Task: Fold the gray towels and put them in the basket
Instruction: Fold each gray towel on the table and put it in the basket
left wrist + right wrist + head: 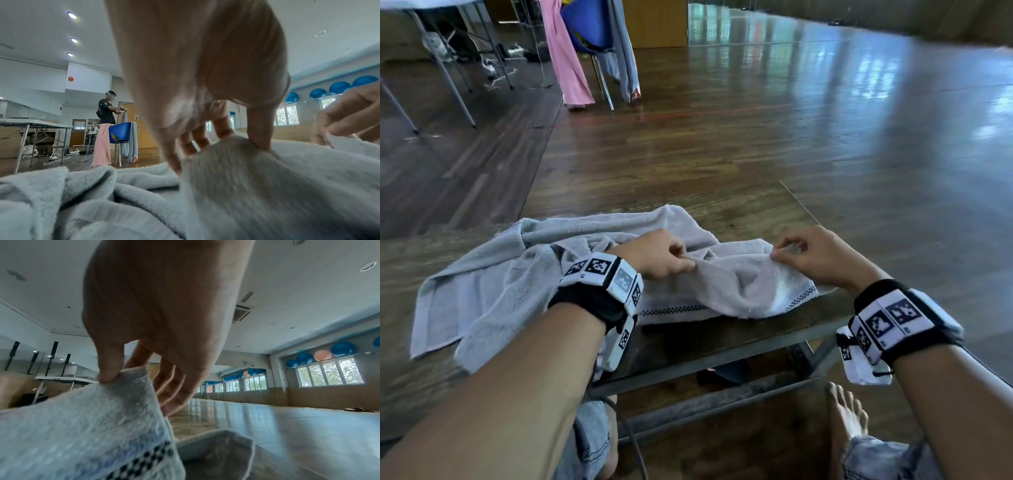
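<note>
We pinch the rumpled gray terry towel point(736, 277) w/ both hands: left hand point(659, 253) grips a mid fold, right hand point(815, 253) its edge; towel lies on low wooden table point(743, 205) under them.

Gray towel point(739, 274) bore a dark checkered border band; pink cloth point(565, 54) hung over blue chair point(585, 24).
</note>
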`<state>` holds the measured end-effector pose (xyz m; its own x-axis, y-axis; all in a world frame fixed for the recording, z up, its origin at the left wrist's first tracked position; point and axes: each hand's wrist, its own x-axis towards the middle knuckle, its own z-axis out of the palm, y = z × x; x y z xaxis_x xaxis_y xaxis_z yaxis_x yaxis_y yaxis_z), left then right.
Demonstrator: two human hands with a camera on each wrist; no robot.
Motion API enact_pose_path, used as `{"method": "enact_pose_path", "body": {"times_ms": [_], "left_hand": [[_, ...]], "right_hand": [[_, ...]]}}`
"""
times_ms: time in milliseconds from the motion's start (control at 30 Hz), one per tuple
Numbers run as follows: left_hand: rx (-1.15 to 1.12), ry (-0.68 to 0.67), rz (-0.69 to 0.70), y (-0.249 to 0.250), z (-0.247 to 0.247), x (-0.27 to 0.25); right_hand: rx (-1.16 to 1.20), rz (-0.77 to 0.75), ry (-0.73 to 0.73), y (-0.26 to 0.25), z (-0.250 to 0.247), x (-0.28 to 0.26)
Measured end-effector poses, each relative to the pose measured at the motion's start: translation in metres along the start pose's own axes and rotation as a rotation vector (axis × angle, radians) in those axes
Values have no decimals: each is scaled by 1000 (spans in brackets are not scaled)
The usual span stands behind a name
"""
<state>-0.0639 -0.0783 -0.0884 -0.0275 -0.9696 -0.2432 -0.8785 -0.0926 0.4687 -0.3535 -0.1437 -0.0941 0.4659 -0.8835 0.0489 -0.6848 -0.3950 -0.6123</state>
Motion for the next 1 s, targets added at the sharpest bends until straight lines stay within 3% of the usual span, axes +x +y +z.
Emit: {"method": "enact_pose_path", "body": {"times_ms": [100, 167, 300, 400, 500, 567, 667, 767, 867, 1000], "left_hand": [[-36, 170, 39, 1, 6, 7], [-16, 181, 10, 0, 11, 12], [64, 42, -34, -2, 21, 17], [208, -89, 14, -1, 27, 14], [228, -60, 106, -4, 30, 11], [195, -9, 140, -2, 30, 7], [99, -43, 184, 3, 27, 3], [58, 66, 179, 11, 22, 0], [-126, 150, 241, 27, 1, -10], [-222, 201, 302, 41, -46, -15]], "right_hand": [[-36, -66, -51, -4, 11, 3], [-91, -73, -145, -4, 17, 2], [-153, -55, -224, -2, 24, 1], [-134, -92, -239, -1, 24, 1], [-142, -88, -289, -3, 28, 1], [-183, -72, -278, -5, 31, 0], [-183, -96, -222, -14, 30, -2], [-74, -189, -59, -26, 22, -7], [65, -245, 70, -41, 3, -9], [185, -304, -8, -60, -40, 7]]}}
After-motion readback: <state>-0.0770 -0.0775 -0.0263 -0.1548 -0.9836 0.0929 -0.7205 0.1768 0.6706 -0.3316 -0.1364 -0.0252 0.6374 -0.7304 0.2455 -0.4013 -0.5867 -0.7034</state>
